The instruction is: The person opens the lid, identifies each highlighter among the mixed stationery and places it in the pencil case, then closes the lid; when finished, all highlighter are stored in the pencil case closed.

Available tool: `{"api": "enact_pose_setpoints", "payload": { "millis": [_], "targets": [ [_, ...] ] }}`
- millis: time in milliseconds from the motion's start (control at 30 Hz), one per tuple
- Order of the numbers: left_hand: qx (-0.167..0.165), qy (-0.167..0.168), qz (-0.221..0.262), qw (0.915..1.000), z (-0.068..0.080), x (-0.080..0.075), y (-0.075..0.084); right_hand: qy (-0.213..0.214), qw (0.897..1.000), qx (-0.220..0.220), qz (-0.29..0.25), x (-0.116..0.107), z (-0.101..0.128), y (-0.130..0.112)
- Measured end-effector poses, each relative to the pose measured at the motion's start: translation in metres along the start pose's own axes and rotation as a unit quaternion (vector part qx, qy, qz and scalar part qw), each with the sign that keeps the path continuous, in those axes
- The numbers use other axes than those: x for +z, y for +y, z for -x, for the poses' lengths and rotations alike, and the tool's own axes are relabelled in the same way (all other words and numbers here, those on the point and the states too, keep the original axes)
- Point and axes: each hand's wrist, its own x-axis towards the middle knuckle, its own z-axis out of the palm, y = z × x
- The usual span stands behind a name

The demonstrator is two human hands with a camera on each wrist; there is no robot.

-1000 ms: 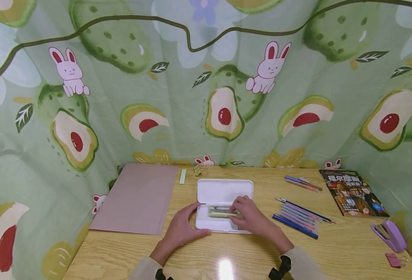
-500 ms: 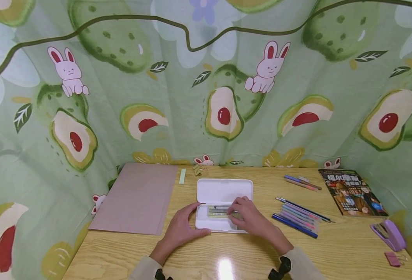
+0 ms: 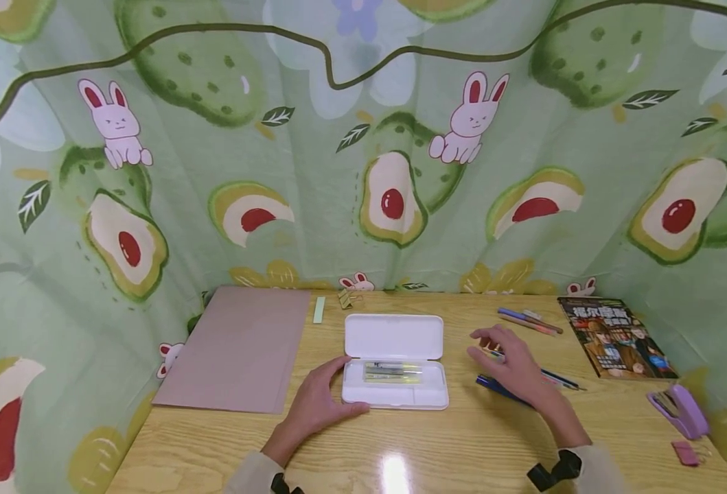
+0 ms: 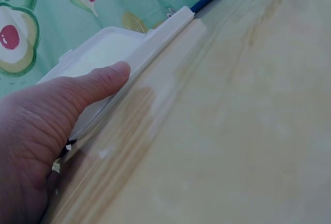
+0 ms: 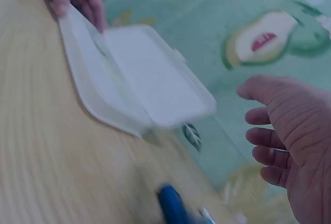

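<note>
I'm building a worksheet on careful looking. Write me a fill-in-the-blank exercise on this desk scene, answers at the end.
1. The white case has its lid not shut but ____.
2. The hand hovering apart from the white case is the person's ____ one.
3. The stapler, near a pink clip, is coloured ____.
4. In the head view, the large mauve sheet lies on the white case's ____ side.

Missing words: open; right; purple; left.

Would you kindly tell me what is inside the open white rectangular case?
Inside the open white rectangular case lie slim yellow and grey pen-like items; whatever is beneath them is covered and cannot be seen.
</note>
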Motion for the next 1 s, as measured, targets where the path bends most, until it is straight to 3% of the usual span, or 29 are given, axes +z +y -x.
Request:
{"api": "enact_pose_setpoints", "payload": {
  "millis": [100, 233, 467, 667, 1000],
  "targets": [
    [0.002, 0.002, -0.003, 1.0000, 0.000, -0.001, -0.002, -0.019, 0.999, 0.049, -0.007, -0.024, 0.002, 0.019],
    [0.008, 0.001, -0.004, 1.0000, -0.001, 0.000, -0.004, -0.013, 0.997, 0.076, 0.008, -0.045, 0.006, 0.057],
    [0.001, -0.003, -0.005, 1.0000, 0.000, 0.002, -0.003, -0.027, 0.988, 0.137, 0.067, -0.058, 0.016, 0.112],
    [0.003, 0.004, -0.009, 1.0000, 0.001, 0.001, -0.001, -0.043, 0.983, 0.168, 0.064, -0.061, 0.015, 0.121],
    [0.001, 0.006, -0.005, 1.0000, 0.000, 0.001, 0.000, -0.015, 0.987, 0.140, 0.082, -0.054, 0.008, 0.124]
  ]
}}
